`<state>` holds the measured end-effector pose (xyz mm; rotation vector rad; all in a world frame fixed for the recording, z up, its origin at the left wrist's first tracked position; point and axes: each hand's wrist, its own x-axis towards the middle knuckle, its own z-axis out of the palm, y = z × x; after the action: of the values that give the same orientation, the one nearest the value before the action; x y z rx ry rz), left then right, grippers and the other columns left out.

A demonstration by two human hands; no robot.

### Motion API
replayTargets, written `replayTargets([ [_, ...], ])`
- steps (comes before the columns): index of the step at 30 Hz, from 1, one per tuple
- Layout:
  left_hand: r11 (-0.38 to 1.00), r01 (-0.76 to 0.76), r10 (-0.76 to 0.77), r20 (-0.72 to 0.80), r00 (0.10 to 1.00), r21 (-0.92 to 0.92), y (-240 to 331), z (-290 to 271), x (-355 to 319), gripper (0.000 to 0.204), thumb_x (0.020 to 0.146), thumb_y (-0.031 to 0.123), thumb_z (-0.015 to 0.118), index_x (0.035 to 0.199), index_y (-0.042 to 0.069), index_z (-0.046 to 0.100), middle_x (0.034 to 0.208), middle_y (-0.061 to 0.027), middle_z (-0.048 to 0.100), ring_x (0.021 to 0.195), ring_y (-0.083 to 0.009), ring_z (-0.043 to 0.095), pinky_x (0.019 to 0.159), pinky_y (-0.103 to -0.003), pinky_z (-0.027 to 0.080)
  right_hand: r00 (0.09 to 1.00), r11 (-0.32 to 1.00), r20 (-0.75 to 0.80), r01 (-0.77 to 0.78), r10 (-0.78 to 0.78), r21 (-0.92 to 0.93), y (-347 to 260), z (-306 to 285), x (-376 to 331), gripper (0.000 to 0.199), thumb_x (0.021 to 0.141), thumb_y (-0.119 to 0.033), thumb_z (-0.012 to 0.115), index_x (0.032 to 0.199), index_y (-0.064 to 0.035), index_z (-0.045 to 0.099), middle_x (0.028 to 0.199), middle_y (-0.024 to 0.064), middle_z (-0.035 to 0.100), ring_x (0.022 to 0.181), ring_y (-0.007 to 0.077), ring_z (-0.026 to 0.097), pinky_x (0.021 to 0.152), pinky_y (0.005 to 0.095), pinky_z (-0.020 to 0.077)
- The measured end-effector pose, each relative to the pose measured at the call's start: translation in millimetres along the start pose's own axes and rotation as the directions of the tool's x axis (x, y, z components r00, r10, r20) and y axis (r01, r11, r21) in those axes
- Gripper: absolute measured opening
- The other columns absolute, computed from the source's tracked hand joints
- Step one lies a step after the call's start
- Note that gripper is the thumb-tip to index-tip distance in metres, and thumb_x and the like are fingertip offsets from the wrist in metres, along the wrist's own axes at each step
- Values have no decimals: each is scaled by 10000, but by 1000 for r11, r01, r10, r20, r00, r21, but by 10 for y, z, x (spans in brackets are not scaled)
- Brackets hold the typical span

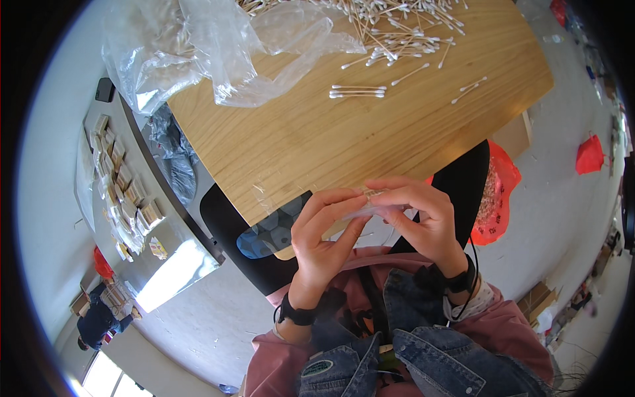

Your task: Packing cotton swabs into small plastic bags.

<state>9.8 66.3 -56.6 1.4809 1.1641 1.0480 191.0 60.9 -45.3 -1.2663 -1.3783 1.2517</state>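
Close to the near edge of the wooden table, both hands pinch a small clear plastic bag between them. My left hand has thumb and fingers closed on its left side. My right hand grips the other side, fingers bent over the top. Something pale shows between the fingertips, too small to make out. Farther off on the table, a short row of cotton swabs lies side by side. Behind it spreads a loose pile of cotton swabs, with two stray swabs to the right.
A large crumpled clear plastic bag covers the table's far left. The wooden table has a rounded right corner. On a left side table lie several small packs. A red bag stands at right. A person bends over at far left.
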Motion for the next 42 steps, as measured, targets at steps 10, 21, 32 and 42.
replayTargets([
  [10,968,-164,180,-70,981,188,190,45,79,228,721,-80,756,932,3,736,922,-115,683,823,-208,666,714,-272,522,995,997,-85,37,-43,-69,-100,67,65,109,830,46,665,927,-5,668,1019,122,690,781,128,656,583,222,500],
  [21,993,58,-56,-26,998,104,212,-36,148,199,756,-53,748,946,2,736,953,-107,695,872,-177,662,763,-269,514,999,992,3,-52,52,-113,-139,50,152,103,827,53,637,911,-4,648,1038,102,681,746,82,621,573,204,467],
  [32,966,-117,139,-81,987,231,171,108,263,176,752,-54,738,921,-9,725,914,-133,696,826,-232,676,711,-290,528,995,997,-94,-27,20,-72,13,19,204,120,817,49,642,917,-15,658,943,73,704,704,98,629,515,219,441],
  [42,992,11,1,-98,995,124,139,-83,79,143,766,-64,724,898,-12,729,963,-117,711,862,-194,682,748,-276,539,984,960,-43,160,-174,-231,-150,136,195,126,795,26,711,908,-14,672,917,117,714,689,176,677,541,246,506],
])
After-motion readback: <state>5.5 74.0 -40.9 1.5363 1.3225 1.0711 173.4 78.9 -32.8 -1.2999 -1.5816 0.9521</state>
